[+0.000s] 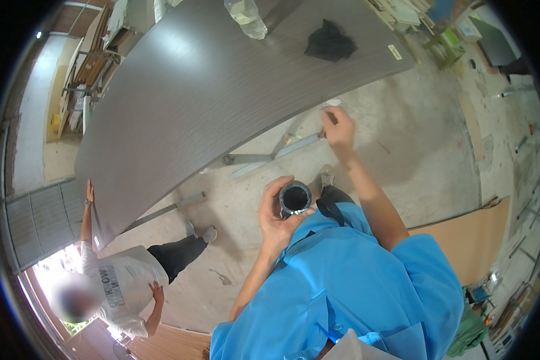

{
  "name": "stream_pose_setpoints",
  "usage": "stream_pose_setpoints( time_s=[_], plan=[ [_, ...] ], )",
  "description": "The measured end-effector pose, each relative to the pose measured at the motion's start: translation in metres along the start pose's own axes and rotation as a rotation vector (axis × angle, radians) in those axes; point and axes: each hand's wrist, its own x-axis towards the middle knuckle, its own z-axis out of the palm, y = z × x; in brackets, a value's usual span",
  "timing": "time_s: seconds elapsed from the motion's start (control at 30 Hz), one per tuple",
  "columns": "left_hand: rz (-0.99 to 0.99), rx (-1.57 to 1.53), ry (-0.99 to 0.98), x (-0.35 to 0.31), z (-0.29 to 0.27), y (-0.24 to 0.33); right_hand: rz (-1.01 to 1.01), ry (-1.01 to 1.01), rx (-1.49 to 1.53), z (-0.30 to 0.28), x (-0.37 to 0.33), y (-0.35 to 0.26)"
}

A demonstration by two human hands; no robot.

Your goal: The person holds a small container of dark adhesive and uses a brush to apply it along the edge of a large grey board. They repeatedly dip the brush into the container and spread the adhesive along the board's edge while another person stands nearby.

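Note:
My left hand [272, 211] is closed round a dark, round, open-topped container [295, 198] in front of my body. Its mouth faces up and the inside looks black; what it contains cannot be made out. Just off the near edge of a large dark grey wood-grain tabletop [222, 96], my right hand [340, 129] is raised with its fingers curled together. A small brownish bit shows at those fingertips, too blurred to name. A crumpled black cloth [330, 42] lies on the tabletop, with a clear plastic bottle [246, 19] to its left.
At the left, another person [126, 282] in a white shirt has one hand [90, 191] at the tabletop's edge. Metal legs [249, 159] show beneath the table. A brown board [468, 240] lies at the right, and stacked boards [81, 72] stand at the far left.

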Motion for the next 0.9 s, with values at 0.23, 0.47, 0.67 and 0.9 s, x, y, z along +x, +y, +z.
stream_pose_setpoints(
  time_s=[0.23, 0.47, 0.67, 0.9],
  plan=[
    [0.030, 0.029, -0.024, 0.004, 0.005, 0.005, -0.138, -0.134, -0.127, 0.004, -0.002, -0.006],
    [0.016, 0.003, -0.026, 0.005, 0.008, 0.006, -0.181, -0.086, -0.113, -0.008, 0.006, -0.011],
    [0.003, -0.021, -0.044, 0.005, 0.002, 0.007, -0.117, 0.071, -0.115, -0.017, 0.015, -0.014],
    [0.011, 0.032, -0.044, 0.011, 0.016, 0.004, -0.142, -0.158, -0.094, -0.028, 0.019, 0.001]
  ],
)
